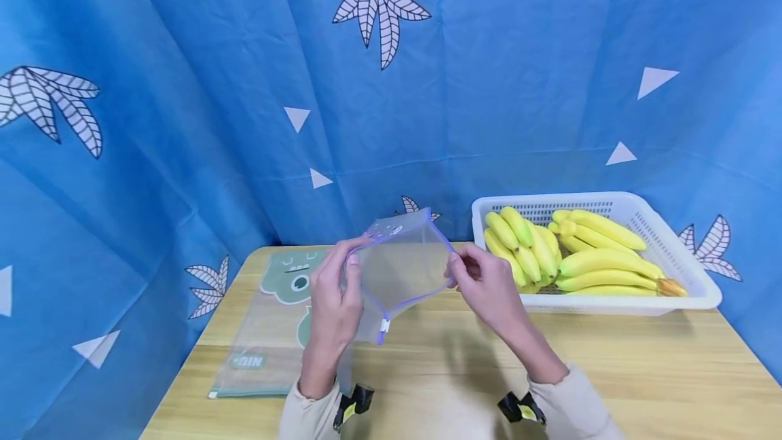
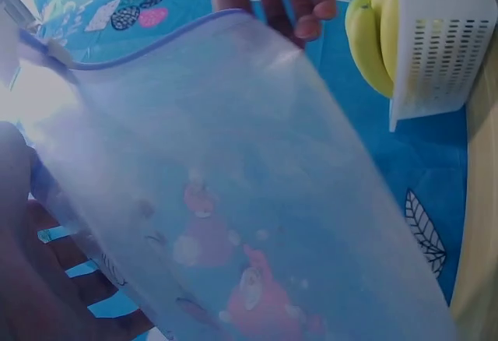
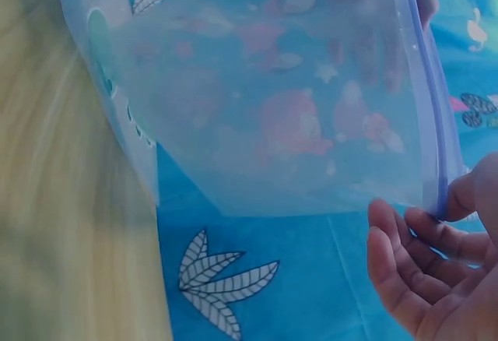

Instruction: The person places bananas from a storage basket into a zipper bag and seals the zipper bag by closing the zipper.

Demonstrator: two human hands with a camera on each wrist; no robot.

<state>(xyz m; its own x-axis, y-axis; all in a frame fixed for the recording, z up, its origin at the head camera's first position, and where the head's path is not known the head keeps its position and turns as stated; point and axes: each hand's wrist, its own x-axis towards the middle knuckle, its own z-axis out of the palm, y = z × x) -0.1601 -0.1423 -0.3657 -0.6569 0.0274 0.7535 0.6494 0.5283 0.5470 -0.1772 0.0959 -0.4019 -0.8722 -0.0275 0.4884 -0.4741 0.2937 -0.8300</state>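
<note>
A translucent zipper bag (image 1: 403,267) with a purple zip rim hangs above the table, its mouth spread wide toward the head camera. My left hand (image 1: 334,297) grips the left side of the rim between thumb and fingers. On the right side, my right hand (image 1: 489,284) pinches the rim with thumb and index finger, the other fingers loosely bent in the right wrist view. A white slider (image 1: 385,325) sits at the near end of the zip. Pink cartoon figures (image 2: 264,294) are printed on the bag, seen in both wrist views. Nothing shows inside it.
A larger clear bag (image 1: 263,338) with green cartoon prints lies flat on the wooden table (image 1: 427,386), partly behind my left hand. At the back right stands a white plastic basket (image 1: 690,270) with several bananas (image 1: 605,263). A blue patterned curtain (image 1: 513,87) hangs behind.
</note>
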